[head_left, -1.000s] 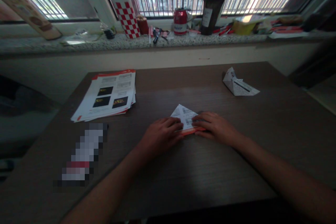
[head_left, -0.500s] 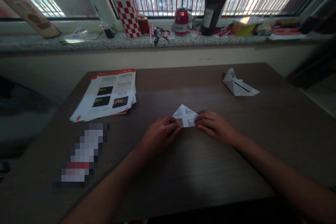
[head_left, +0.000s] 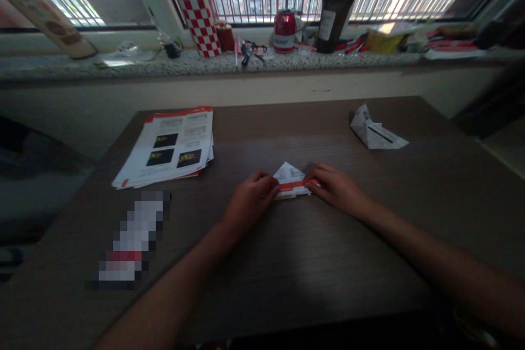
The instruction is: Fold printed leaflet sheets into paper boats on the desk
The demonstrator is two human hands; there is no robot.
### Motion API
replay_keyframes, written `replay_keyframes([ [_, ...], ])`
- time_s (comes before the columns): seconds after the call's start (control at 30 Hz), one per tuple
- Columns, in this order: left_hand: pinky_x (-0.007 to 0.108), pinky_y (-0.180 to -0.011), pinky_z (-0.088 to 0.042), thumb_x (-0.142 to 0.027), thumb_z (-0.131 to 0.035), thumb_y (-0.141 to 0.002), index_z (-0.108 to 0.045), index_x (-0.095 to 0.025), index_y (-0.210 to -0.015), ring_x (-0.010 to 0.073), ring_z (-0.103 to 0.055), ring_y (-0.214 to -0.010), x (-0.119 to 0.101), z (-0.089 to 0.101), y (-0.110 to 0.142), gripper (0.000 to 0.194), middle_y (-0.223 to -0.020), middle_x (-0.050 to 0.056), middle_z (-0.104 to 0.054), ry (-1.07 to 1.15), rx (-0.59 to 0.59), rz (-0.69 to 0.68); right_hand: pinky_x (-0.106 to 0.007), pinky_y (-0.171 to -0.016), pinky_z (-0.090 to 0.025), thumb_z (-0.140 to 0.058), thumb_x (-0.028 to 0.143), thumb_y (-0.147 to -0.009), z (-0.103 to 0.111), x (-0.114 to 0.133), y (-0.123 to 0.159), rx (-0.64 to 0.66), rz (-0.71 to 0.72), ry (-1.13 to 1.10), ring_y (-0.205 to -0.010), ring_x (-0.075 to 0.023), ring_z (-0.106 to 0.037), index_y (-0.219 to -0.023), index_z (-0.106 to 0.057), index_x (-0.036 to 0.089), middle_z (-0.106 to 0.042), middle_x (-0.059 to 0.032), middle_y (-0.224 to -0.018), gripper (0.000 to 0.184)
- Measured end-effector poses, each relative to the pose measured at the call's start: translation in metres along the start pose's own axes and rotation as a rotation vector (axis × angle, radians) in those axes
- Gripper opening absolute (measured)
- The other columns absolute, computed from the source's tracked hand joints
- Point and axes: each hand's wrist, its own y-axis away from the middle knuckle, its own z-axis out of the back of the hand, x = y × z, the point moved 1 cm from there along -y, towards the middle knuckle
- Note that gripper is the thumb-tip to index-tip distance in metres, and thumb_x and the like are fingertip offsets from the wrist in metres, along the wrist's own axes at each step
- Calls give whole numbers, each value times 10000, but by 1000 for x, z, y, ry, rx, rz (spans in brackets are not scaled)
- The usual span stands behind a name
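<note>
A small folded sheet of paper (head_left: 289, 173) lies on the brown table (head_left: 262, 273) in front of me, its white pointed top facing away. Across its lower part runs a turned-up strip with a red band. My left hand (head_left: 255, 192) is closed on the left end of that strip, thumb and fingers pinching it. At the right end my right hand (head_left: 334, 185) pinches the strip in the same way. The fingertips of both hands cover the paper's lower corners.
A stack of printed sheets (head_left: 172, 145) lies at the back left, with a pixelated oblong object (head_left: 133, 238) nearer me. Another folded paper shape (head_left: 375, 132) stands at the back right. Behind, the windowsill holds a red can (head_left: 284, 30), a dark cup (head_left: 334, 19) and a checkered bottle (head_left: 200, 27).
The paper's near edge has been turned up, so a red-banded strip now crosses it where white print and a brownish patch showed. Both hands have moved slightly away from me with it.
</note>
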Motion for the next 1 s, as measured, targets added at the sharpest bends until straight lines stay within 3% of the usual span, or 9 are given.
replay_keyframes([
  [0.27,461,-1008,-560,-215,-646,-1025,-756,-228,-1086,273,-665,-1180,7,-7,-3,126,-1304,83,-691,-86,-16,-100,-386,-848,-547,-626,264,-1023,-7,-4,-2,-25,11,28,-977,-240,-663,-1042,-703,200,-647,-95,-1063,101],
  [0.43,499,-1015,-563,-171,-598,-1040,-748,-234,-1204,290,-674,-1183,3,-5,-2,231,-1353,89,-707,-201,55,-161,-405,-881,-547,-606,265,-1038,-10,-5,-1,-28,49,84,-1023,-255,-650,-1086,-692,201,-645,-107,-1104,118],
  [0.63,512,-1041,-536,-317,-586,-1059,-716,-247,-1305,291,-647,-1144,-11,6,8,287,-1228,115,-694,-264,138,-261,-520,-980,-516,-655,311,-1010,-6,-12,-4,-88,71,301,-1150,-334,-619,-1112,-699,218,-673,-132,-1220,146],
  [0.73,543,-1088,-508,-401,-561,-1067,-669,-288,-1396,325,-596,-1284,-17,10,13,365,-1407,132,-614,-271,232,-283,-522,-999,-526,-663,324,-1002,-4,-17,-5,-105,69,302,-1192,-338,-613,-1153,-693,219,-647,-146,-1283,187],
  [0.83,581,-1225,-368,-455,-524,-1077,-618,-293,-1462,339,-439,-1488,-19,11,15,429,-1592,114,-498,-254,312,-349,-526,-1020,-528,-678,338,-991,-3,-22,-9,-120,64,297,-1211,-337,-607,-1194,-688,221,-625,-150,-1315,235],
  [0.9,565,-1273,-297,-484,-514,-1076,-584,-277,-1499,321,-374,-1542,-20,10,15,475,-1622,107,-477,-234,357,-376,-530,-1033,-525,-696,346,-978,-3,-25,-13,-125,60,302,-1224,-340,-601,-1205,-690,220,-614,-153,-1331,260],
  [1.0,545,-1260,-326,-522,-480,-1080,-562,-252,-1516,321,-397,-1531,-23,8,16,519,-1617,128,-483,-226,392,-364,-544,-1038,-528,-732,363,-951,-3,-28,-20,-125,56,306,-1229,-350,-599,-1218,-692,221,-605,-158,-1348,305],
])
